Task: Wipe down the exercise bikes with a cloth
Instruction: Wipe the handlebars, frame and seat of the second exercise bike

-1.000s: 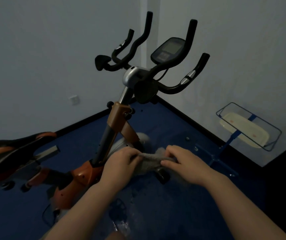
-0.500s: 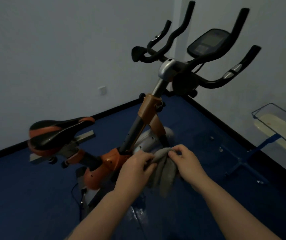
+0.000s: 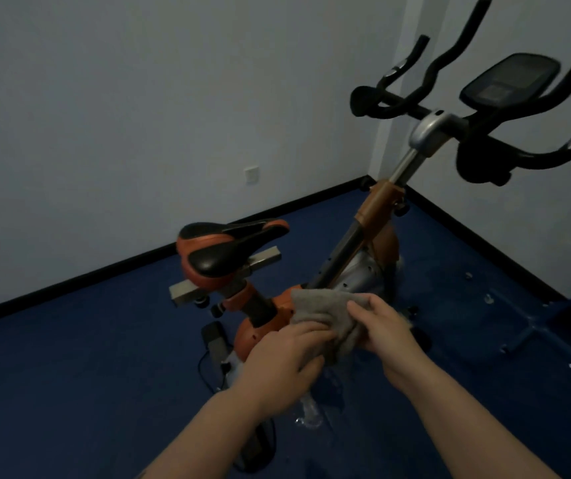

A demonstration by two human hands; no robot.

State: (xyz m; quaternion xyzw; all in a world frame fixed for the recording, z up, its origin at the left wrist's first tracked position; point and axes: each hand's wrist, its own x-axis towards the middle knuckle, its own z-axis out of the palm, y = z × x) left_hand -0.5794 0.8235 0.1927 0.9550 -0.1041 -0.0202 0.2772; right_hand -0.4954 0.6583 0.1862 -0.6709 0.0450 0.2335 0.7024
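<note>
We hold the gray cloth (image 3: 322,316) in both hands — our left hand (image 3: 284,364) and right hand (image 3: 386,326) each grip it — just in front of the orange bike (image 3: 377,216), so next we likely press it on the frame and rub.

A soft, matt grey cloth (image 3: 325,314) is seen beside the bike frame (image 3: 263,326), which is finished in glossy orange plastic. Brushed metal is shown on the handlebar post (image 3: 405,165) above that frame, and padded black vinyl on the saddle (image 3: 222,250).
</note>
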